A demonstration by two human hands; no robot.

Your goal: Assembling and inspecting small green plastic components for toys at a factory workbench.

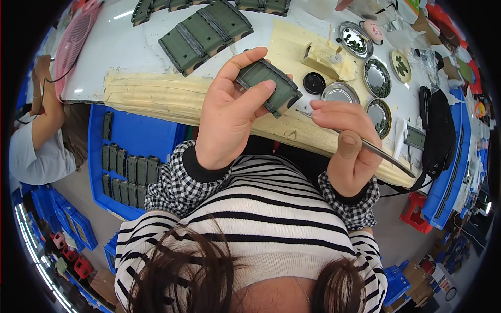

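Note:
My left hand is closed round a small dark green plastic panel with ribbed edges, thumb lying across its face. A pair of metal tweezers rests in my right hand, its pointed end close to the panel's lower right corner but apart from it. Whether the tips hold a small part is too small to tell. Just right of the panel are a round black cap and a shallow metal dish. A tape-wrapped yellowish block with a thin stick in it stands behind them.
Round metal tins of small green pieces line the right side. Larger green panels lie at the back left. A blue tray with rows of similar green parts stands below the padded table edge. Another person's arm shows at left.

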